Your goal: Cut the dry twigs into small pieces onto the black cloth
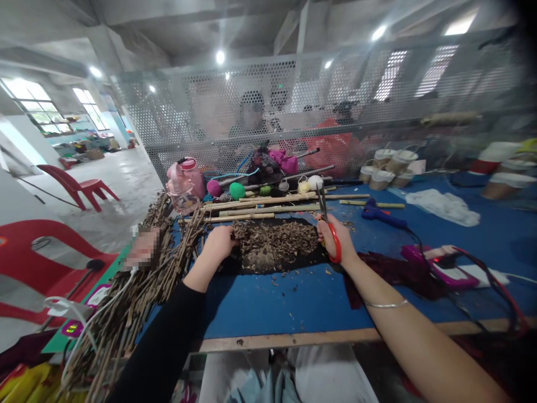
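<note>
Your left hand (218,242), fingers curled at the edge of the brown bits (274,240), can't tell if its grip holds any, your right hand (342,242), grip tight on the red scissors (331,228), blades up, bits on a black cloth (304,263), on the blue surface (293,305)

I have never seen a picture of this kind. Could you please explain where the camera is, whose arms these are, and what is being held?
No machine here: a camera worn on a person's head looks forward and down, so both arms are that person's own. The right hand holds red-handled scissors, blades pointing away. The left hand rests on the edge of a pile of chopped twig bits, which lies on a black cloth. Whether it grips anything I cannot tell. All is on a blue table. Long twigs lie at the left, bamboo sticks behind the pile. Beyond a mesh screen sit other people.
</note>
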A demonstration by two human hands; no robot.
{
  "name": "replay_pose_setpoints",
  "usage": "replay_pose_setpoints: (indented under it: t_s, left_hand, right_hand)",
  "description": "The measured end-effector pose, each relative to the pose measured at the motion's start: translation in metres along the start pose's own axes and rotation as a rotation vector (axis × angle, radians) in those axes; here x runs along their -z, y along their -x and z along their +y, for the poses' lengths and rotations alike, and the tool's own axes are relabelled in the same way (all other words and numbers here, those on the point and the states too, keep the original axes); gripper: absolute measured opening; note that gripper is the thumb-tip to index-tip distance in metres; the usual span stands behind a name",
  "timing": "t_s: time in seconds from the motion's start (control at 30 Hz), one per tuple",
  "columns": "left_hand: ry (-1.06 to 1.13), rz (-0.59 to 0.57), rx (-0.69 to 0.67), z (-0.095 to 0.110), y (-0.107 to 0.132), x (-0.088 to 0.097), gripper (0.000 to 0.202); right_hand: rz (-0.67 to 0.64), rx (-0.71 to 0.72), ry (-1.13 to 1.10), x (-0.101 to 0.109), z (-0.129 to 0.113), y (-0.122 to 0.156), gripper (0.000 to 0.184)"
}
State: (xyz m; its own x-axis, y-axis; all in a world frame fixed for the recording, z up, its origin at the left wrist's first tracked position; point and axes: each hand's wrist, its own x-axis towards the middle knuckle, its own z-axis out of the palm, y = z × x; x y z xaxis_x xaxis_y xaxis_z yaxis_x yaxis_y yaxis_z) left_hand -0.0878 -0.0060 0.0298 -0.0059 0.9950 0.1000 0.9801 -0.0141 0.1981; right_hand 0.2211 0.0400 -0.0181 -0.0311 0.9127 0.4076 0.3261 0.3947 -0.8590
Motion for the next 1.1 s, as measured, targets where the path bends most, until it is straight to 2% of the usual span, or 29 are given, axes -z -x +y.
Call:
replay_pose_setpoints:
  t_s: [0.1, 0.27, 0.37, 0.53, 0.73, 0.8, 0.93, 1.0, 1.1]
  left_hand:
    - [0.091, 0.085, -0.009, -0.004, -0.004, 0.0, 0.03]
    - [0.25, 0.142, 0.062, -0.012, 0.0, -0.013, 0.054]
    - [0.298, 0.192, 0.066, -0.014, 0.006, -0.016, 0.054]
    - [0.267, 0.203, -0.027, -0.011, 0.015, -0.006, 0.047]
    - [0.19, 0.195, -0.258, -0.008, 0.021, 0.002, 0.066]
    - [0.135, 0.13, -0.269, -0.009, 0.02, -0.002, 0.064]
    - [0.074, 0.041, -0.198, -0.011, 0.014, -0.016, 0.046]
    - [0.07, 0.05, -0.146, -0.012, 0.009, -0.02, 0.038]
    - [0.107, 0.139, -0.092, -0.014, 0.006, -0.021, 0.03]
  right_hand:
    - [0.029, 0.01, 0.067, 0.0, -0.002, 0.0, 0.045]
    - [0.015, 0.001, 0.046, 0.0, -0.002, 0.001, 0.043]
    - [0.016, -0.003, 0.042, 0.0, -0.002, 0.0, 0.043]
    - [0.008, 0.004, 0.055, -0.001, -0.002, -0.002, 0.042]
    - [-0.016, -0.001, 0.085, 0.0, -0.002, -0.002, 0.038]
    - [-0.023, 0.003, 0.083, -0.001, -0.002, -0.002, 0.038]
    - [-0.029, -0.002, 0.095, 0.0, -0.001, -0.001, 0.037]
    - [-0.038, -0.002, 0.1, 0.001, 0.001, -0.001, 0.036]
    - [-0.036, -0.008, 0.113, 0.003, 0.005, -0.002, 0.035]
